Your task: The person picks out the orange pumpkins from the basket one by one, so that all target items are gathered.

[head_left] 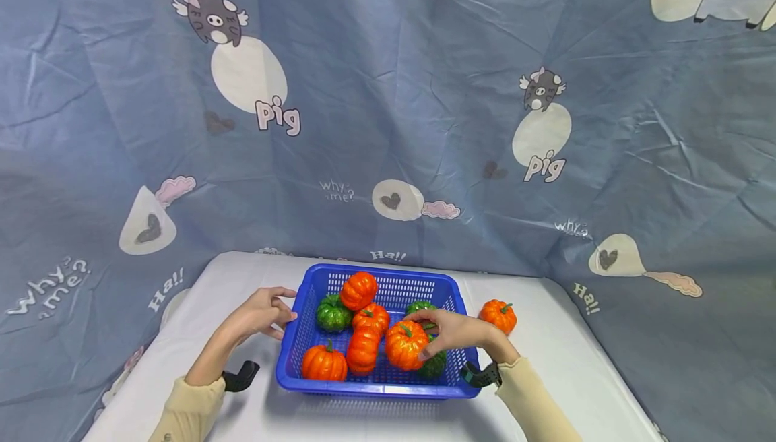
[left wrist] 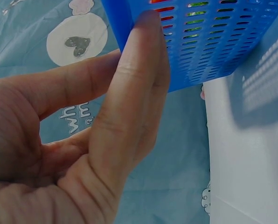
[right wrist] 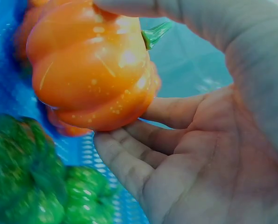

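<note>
An orange toy pumpkin with a green stem is held by my right hand, thumb on one side and fingers on the other. It overlaps the right half of a blue plastic basket in the head view. My left hand is at the basket's left rim, fingertips against its edge and outer wall. In the basket sit several orange pumpkins and green pumpkins; one green pumpkin shows below my right hand in the right wrist view.
Another orange pumpkin lies on the white table, right of the basket and behind my right wrist. A blue cartoon-printed cloth hangs behind the table and along its sides. Dark bands circle both wrists.
</note>
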A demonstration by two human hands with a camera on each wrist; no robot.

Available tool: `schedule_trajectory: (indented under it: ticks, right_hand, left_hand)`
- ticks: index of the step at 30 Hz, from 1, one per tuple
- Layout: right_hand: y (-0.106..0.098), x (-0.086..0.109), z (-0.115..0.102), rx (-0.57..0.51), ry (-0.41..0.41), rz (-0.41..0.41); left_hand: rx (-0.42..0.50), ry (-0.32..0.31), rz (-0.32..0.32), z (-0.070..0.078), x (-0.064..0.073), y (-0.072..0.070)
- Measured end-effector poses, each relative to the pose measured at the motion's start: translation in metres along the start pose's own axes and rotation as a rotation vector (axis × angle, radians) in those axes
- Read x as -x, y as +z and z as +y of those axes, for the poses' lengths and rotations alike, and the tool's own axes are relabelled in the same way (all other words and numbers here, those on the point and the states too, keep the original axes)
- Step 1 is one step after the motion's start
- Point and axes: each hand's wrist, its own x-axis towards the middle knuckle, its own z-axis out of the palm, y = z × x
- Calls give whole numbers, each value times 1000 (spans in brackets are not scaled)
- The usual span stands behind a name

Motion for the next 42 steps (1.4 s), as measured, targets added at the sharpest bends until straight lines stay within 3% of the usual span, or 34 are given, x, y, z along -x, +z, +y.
schedule_trajectory:
  ticks: [4,8,14,19,25,42]
  right_hand:
    - [-10,17,6,-23,-18,70]
    - [-25,36,16,-119,-55,136]
    - [-48,65,46,-216,-87,265]
    - [-63,90,76,-158,-13,439]
    - [-73,113,109,-156,93,594]
    - [-68,139,182,-176,362,783]
  left_hand:
    - [9,-6,-3,-1,0,1]
    - [10,-6,-5,0,1,1]
    - [8,-4,-5,0,1,0]
    - [-3,-8,-3,-1,1,-1]
    - [-1,-17,-9,-1,1,-1]
    - [-3,-26,-12,-1,-1,-1]
